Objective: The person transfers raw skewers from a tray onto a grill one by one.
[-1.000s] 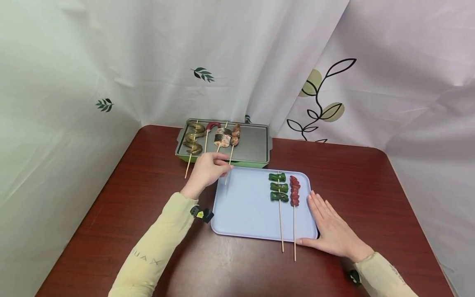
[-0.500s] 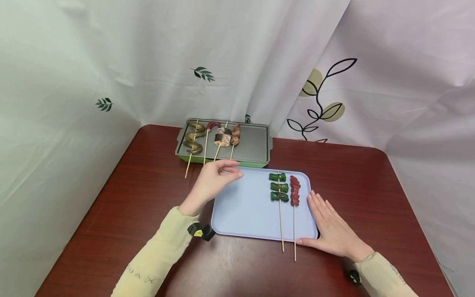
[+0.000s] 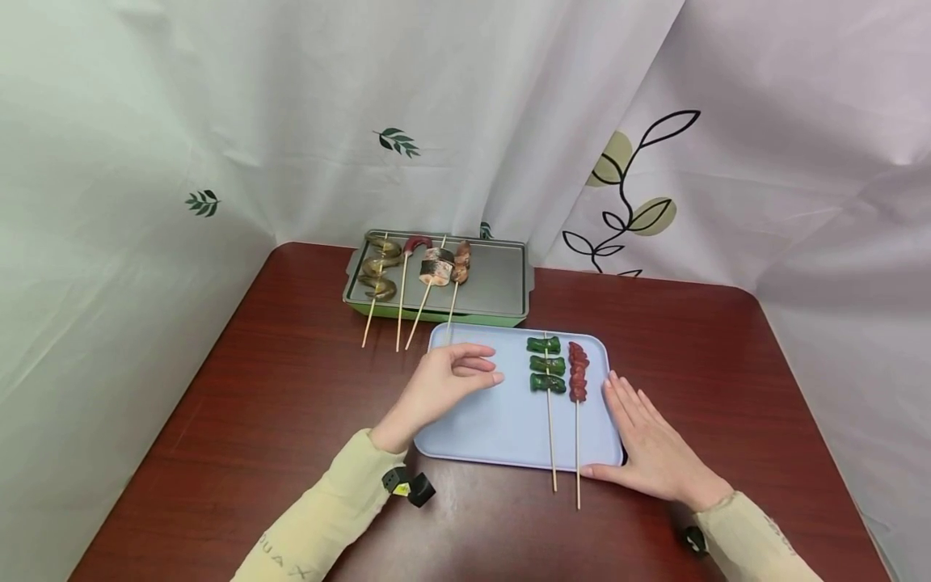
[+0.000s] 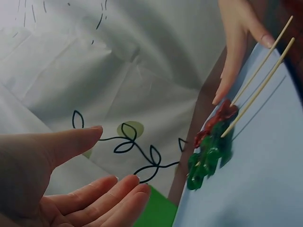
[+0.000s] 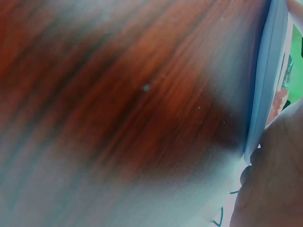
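My left hand (image 3: 444, 390) hovers over the left part of a pale blue tray (image 3: 490, 432), thumb and fingers apart with nothing between them. On the tray's right side lie a green pepper skewer (image 3: 547, 365) and a red meat skewer (image 3: 578, 373), their sticks passing over the front rim. My right hand (image 3: 655, 449) rests against the tray's right edge with straight fingers, the thumb at the front corner. Both skewers and the right hand (image 4: 236, 45) also appear in the left wrist view. The right wrist view catches the tray's edge (image 5: 265, 80) beside the palm.
Behind the tray stands a grey grill pan (image 3: 502, 279) with a green base. Across its left and middle lie a squid-like grey-brown skewer (image 3: 380, 268), a curled red skewer (image 3: 417, 244), a fish-chunk skewer (image 3: 436, 268) and a brown meat skewer (image 3: 461, 263). White curtains border the brown table (image 3: 698, 356).
My left hand has let go of the brown meat skewer's stick on the grill pan and moved toward me and right, over the tray. The right hand has stayed put.
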`<state>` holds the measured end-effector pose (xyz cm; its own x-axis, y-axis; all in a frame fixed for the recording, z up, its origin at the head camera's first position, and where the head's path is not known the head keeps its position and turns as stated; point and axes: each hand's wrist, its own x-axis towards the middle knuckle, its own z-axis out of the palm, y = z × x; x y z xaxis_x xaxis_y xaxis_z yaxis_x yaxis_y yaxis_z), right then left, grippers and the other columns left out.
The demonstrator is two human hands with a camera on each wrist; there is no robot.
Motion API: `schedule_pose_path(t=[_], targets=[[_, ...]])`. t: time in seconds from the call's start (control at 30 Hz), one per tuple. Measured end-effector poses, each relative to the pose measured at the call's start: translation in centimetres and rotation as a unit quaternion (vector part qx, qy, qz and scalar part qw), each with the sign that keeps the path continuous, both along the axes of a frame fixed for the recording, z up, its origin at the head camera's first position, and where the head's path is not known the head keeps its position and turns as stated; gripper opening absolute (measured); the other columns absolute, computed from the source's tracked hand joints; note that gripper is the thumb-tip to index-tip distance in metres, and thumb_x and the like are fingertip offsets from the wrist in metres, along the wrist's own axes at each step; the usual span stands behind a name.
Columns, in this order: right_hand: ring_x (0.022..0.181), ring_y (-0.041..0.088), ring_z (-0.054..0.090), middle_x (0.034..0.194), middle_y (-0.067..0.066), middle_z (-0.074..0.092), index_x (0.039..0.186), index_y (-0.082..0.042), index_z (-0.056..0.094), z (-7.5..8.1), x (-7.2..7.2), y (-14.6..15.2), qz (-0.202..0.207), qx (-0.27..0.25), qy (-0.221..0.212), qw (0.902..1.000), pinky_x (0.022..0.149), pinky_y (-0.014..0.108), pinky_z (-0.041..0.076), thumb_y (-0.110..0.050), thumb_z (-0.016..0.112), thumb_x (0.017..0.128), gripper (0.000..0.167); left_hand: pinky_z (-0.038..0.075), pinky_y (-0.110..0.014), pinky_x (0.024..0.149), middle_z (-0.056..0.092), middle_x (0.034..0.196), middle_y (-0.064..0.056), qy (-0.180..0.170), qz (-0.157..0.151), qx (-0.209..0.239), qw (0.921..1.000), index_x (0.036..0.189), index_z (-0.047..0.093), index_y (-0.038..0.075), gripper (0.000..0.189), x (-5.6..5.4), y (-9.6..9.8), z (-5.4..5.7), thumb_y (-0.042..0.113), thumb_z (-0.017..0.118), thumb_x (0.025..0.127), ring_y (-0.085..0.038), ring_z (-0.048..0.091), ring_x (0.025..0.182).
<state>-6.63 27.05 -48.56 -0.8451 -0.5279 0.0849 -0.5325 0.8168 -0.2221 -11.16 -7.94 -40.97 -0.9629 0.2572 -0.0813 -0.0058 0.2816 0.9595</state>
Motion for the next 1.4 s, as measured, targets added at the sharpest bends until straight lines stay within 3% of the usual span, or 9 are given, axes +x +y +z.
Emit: schedule_pose_path(t=[0.33,0.97,1.27,1.4], targets=[[0.149,0.043,0.022,0.163,0.026,0.020,0.156,0.010,0.026,-0.1,-0.1,0.0,-0.005,0.002,-0.004,1.0000,0.124,0.044,0.011,-0.079,0.067,0.079,0.124,0.058,-0.032,0.086,0.075,0.104,-0.008,-0.037,-0.039,0.027,0.9982,0.124,0.069,-0.002,0.048,0.8,1.9,-2.0,0.026,0.082,0.087,-0.017,0.073,0.094],[0.149,0.042,0.020,0.165,0.024,0.018,0.156,0.009,0.025,0.0,-0.1,-0.1,-0.015,0.007,-0.024,0.9996,0.124,0.046,0.012,-0.080,0.065,0.079,0.125,0.056,-0.027,0.085,0.076,0.096,-0.005,-0.067,-0.078,0.029,0.9942,0.120,0.071,-0.001,0.048,2.3,5.3,-5.1,0.021,0.087,0.081,-0.011,0.071,0.090],[0.148,0.043,0.022,0.164,0.026,0.019,0.155,0.010,0.026,0.0,-0.1,0.0,-0.010,0.005,-0.012,0.9999,0.123,0.047,0.014,-0.079,0.067,0.079,0.124,0.052,-0.026,0.092,0.076,0.095,-0.006,-0.133,-0.082,0.051,0.9864,0.128,0.065,-0.004,0.056,2.9,6.7,-5.3,0.014,0.087,0.079,-0.012,0.070,0.095],[0.149,0.043,0.021,0.164,0.025,0.018,0.156,0.009,0.025,0.0,-0.1,0.0,-0.012,0.004,-0.019,0.9997,0.123,0.049,0.015,-0.079,0.066,0.079,0.124,0.053,-0.025,0.089,0.076,0.094,-0.007,-0.147,-0.079,0.054,0.9844,0.127,0.065,-0.006,0.055,2.9,7.1,-5.3,0.013,0.086,0.080,-0.011,0.070,0.094]])
